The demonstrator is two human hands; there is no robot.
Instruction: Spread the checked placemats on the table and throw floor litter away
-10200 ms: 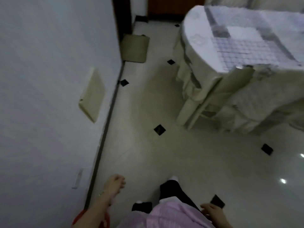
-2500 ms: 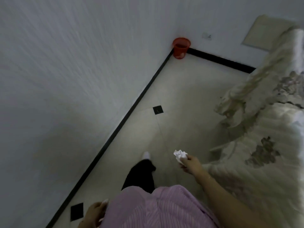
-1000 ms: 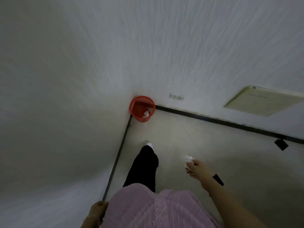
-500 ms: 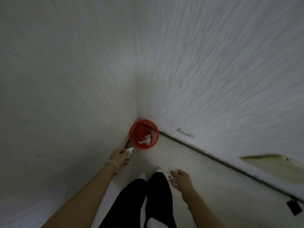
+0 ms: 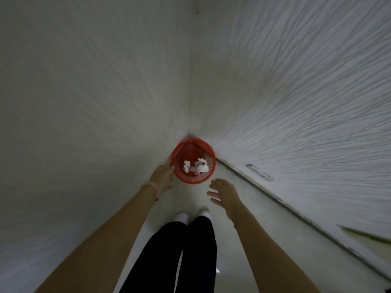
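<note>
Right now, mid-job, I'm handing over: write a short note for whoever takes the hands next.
Left hand: open, empty, fingertips at the rim of the red mesh plastic wastebasket.
Right hand: open, fingers spread, empty, short of the basket.
Done: crumpled white paper wads lie inside the basket.
Left: no litter shows on the pale floor in view; the checked placemats and the table are out of view, so check them.

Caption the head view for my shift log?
Empty left hand and empty right hand hover by the red mesh bin in the wall corner; crumpled white paper lies inside.
</note>
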